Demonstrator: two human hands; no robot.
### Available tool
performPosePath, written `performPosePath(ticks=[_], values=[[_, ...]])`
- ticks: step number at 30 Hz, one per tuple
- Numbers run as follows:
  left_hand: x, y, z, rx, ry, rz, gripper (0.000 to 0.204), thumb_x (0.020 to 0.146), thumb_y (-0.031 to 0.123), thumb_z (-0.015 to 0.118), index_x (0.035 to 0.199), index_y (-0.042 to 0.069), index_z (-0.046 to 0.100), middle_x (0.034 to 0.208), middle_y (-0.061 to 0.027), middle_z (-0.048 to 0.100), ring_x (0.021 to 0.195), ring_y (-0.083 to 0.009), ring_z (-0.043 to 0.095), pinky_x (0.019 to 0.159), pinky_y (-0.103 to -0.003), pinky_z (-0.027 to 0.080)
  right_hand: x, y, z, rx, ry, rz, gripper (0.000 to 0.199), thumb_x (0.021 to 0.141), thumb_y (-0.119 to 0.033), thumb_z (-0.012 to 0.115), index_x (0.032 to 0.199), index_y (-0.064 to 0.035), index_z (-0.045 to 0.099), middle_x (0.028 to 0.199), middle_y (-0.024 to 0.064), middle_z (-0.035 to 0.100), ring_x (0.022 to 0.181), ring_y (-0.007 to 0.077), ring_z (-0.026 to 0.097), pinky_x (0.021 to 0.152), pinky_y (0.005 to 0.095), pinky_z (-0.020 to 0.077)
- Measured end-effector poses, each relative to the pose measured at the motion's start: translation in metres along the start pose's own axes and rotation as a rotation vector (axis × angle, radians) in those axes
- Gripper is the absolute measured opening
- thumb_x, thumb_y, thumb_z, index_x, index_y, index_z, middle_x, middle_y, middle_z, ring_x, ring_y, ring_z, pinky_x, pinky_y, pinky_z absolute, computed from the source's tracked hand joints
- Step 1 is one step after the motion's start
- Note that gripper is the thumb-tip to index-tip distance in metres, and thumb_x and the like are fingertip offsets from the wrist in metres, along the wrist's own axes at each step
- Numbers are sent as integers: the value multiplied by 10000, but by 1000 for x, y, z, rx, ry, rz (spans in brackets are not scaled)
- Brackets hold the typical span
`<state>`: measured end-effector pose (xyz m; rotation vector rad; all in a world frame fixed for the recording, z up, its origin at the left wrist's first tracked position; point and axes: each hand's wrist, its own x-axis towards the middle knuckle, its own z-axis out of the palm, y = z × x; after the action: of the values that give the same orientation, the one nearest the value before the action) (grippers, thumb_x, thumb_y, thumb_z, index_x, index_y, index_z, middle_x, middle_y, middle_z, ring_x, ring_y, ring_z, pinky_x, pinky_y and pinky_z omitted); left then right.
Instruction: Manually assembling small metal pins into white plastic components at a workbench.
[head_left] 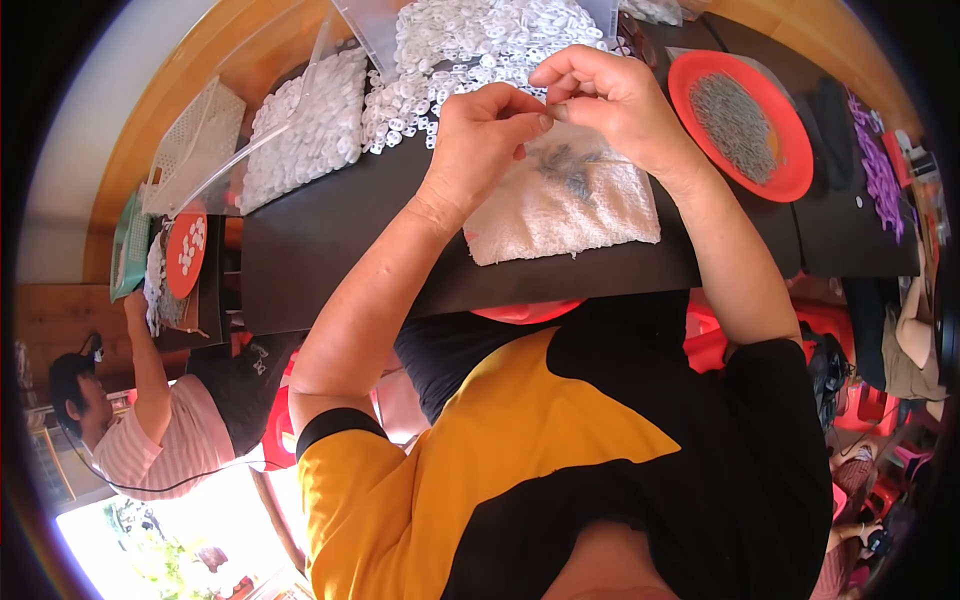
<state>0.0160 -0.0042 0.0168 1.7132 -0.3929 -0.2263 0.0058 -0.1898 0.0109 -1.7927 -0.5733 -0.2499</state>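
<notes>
Above a pale cloth [560, 225], my left hand [487, 135] and my right hand [612, 95] meet fingertip to fingertip. Both are closed in a pinch. Whatever lies between the fingertips is too small and too covered to name. On the cloth below them is a little pile of small grey pieces [568, 172]. Just beyond my left hand, small white plastic pieces [400, 112] with holes spill over the dark table [350, 235].
A clear bin [358, 38] heaped with white pieces stands at the back. Left of it is a clear-sided tray of white pieces [305, 125]. A red plate [797, 160] of thin grey pieces sits right, with purple strips [878, 175] beyond. Another person [170, 425] works at left.
</notes>
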Motion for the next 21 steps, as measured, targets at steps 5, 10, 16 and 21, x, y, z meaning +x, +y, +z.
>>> performPosePath(ticks=[5,10,16,21], values=[[0,0,4,-128,-16,-70,101,806,70,685,854,-17,668,705,-38,628,544,-83,529,466,-223,394,0,-2,0,60,82,39,190,799,22,625,981,-16,663,796,12,633,757,69,594,716,224,484],[0,-2,5,-301,-17,-128,109,810,74,653,855,-25,651,696,-63,619,522,-119,524,452,-242,369,0,-4,2,96,96,46,198,790,22,620,977,-21,672,794,2,624,756,61,582,718,217,478],[-1,-5,1,-482,17,-174,156,807,128,643,865,-16,622,703,-79,601,519,-144,508,449,-255,353,-2,-5,0,90,66,88,218,786,31,598,985,-16,670,791,1,616,754,53,569,695,208,458],[-2,-8,2,-557,21,-170,112,810,90,648,855,-10,623,691,-70,614,475,-125,517,420,-241,370,0,0,1,74,68,90,210,801,3,596,999,-12,666,776,0,609,740,52,561,667,209,447]])
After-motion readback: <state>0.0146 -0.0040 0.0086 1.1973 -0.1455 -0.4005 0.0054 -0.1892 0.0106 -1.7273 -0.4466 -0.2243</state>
